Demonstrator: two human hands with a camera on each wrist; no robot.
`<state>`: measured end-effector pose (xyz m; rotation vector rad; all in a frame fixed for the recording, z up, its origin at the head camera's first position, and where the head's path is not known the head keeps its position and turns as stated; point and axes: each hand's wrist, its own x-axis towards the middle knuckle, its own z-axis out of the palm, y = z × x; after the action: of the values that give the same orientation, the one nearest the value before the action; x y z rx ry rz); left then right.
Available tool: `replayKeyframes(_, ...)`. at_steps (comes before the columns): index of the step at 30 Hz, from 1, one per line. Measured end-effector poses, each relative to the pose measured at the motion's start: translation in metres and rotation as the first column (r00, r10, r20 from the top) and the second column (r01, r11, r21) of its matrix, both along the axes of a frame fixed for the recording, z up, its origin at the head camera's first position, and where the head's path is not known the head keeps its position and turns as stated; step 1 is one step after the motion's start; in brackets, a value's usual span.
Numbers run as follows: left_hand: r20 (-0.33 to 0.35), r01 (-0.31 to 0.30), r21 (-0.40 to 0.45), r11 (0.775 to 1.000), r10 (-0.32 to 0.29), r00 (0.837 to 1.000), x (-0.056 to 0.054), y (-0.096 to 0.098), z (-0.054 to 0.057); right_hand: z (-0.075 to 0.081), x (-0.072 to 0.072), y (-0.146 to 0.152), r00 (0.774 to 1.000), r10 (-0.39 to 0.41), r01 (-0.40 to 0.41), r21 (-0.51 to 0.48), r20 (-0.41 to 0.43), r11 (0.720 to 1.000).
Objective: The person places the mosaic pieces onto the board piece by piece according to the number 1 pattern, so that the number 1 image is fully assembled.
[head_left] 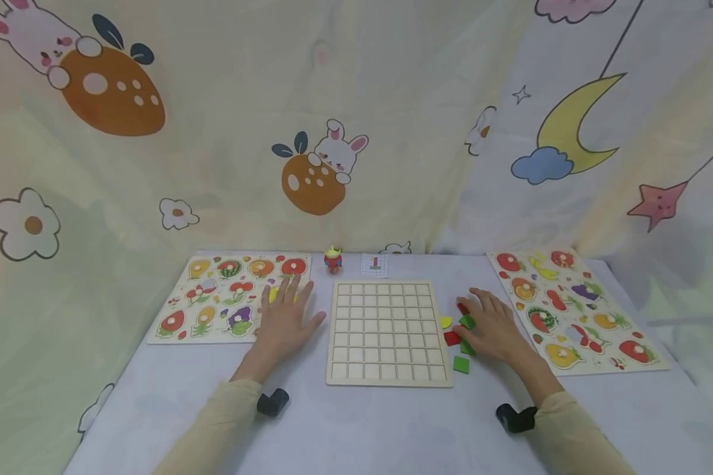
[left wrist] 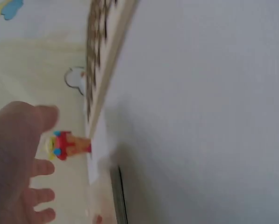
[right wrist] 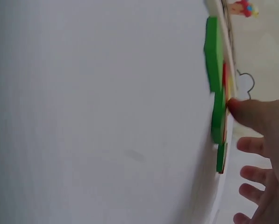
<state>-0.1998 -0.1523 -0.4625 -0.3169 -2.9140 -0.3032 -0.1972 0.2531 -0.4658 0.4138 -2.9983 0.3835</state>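
Observation:
My left hand (head_left: 286, 320) hovers at the right edge of a fruit puzzle board (head_left: 175, 300), its fingers spread and holding nothing. My right hand (head_left: 492, 326) is over a small group of coloured tiles beside a wooden grid board (head_left: 386, 323). In the right wrist view, the thumb (right wrist: 244, 112) is at the green tiles (right wrist: 215, 56), its other fingers loosely extended. A red tile (head_left: 451, 338), a yellow piece (head_left: 445, 322) and a green tile (head_left: 461, 364) show left of that hand; other tiles are partly hidden beneath it.
Another fruit puzzle board (head_left: 576, 310) lies to the right. Behind the grid stand a small toy figure (head_left: 333, 260) and a card marked 1 (head_left: 375, 264). A patterned cloth (head_left: 404, 86) hangs at the back of the white table (head_left: 380, 429).

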Motion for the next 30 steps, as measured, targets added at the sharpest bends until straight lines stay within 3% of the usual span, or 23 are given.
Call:
replayKeyframes(3, -0.045, 0.066, 0.092, 0.994, -0.062, 0.997, 0.011, 0.015, 0.002, -0.001, 0.001, -0.004, 1.0, -0.002, 0.0, -0.062, -0.021, 0.998)
replayKeyframes(7, -0.08, 0.17, 0.203, 0.964, -0.157, 0.984, 0.026, 0.036, -0.002, -0.002, 0.002, -0.013, 0.999, 0.029, -0.035, -0.136, -0.046, 0.99)
replayKeyframes(10, -0.055, 0.204, 0.25, 0.947, -0.196, 0.979, 0.033, 0.046, -0.008, -0.003, 0.002, -0.02, 0.998, 0.043, -0.049, -0.177, -0.037, 0.983)
replayKeyframes(14, 0.022, 0.203, 0.295, 0.934, -0.219, 0.975, 0.039, 0.051, -0.018, -0.004, 0.003, -0.026, 1.0, 0.018, -0.016, -0.204, 0.006, 0.979)
replayKeyframes(18, 0.051, 0.208, 0.323, 0.923, -0.237, 0.97, 0.041, 0.049, -0.023, -0.003, 0.004, -0.031, 0.999, -0.021, 0.03, -0.201, 0.049, 0.979)
replayKeyframes(30, 0.018, 0.254, 0.38, 0.889, -0.282, 0.959, 0.036, 0.042, -0.031, -0.005, 0.004, -0.03, 0.995, -0.067, 0.087, -0.279, 0.079, 0.956)
